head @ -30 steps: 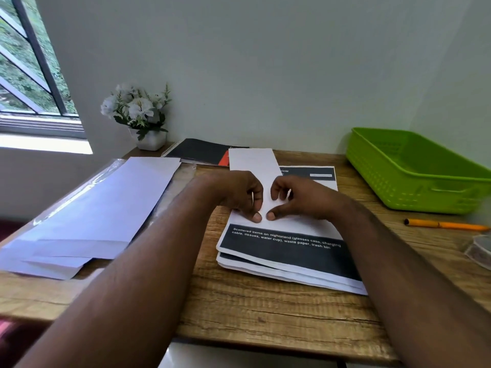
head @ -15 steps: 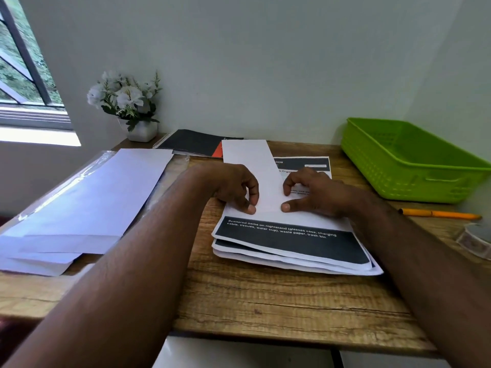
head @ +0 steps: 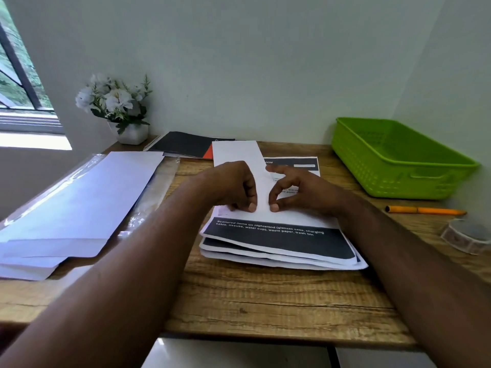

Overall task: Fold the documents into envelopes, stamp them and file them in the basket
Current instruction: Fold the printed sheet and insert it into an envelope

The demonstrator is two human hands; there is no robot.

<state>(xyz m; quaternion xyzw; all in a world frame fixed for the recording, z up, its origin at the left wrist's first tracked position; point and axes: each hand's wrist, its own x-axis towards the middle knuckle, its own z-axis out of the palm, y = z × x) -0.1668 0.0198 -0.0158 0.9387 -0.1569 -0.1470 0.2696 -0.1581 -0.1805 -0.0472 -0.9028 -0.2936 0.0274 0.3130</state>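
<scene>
Two hands on one folded white paper strip (head: pixel 239 155) atop the stack of black-banded printed documents (head: pixel 279 240), mid-desk. Left hand (head: pixel 233 185): curled, thumb pressing the strip's near edge. Right hand (head: pixel 297 188): thumb pressing, and since half a second ago its index finger has lifted and straightened. Wood-grain desk (head: pixel 265 301) against a pale wall; white envelopes (head: pixel 79 197) left; lime-green plastic basket (head: pixel 398 160) right; orange pen (head: pixel 425 210) and tape roll (head: pixel 467 235) nearby.
</scene>
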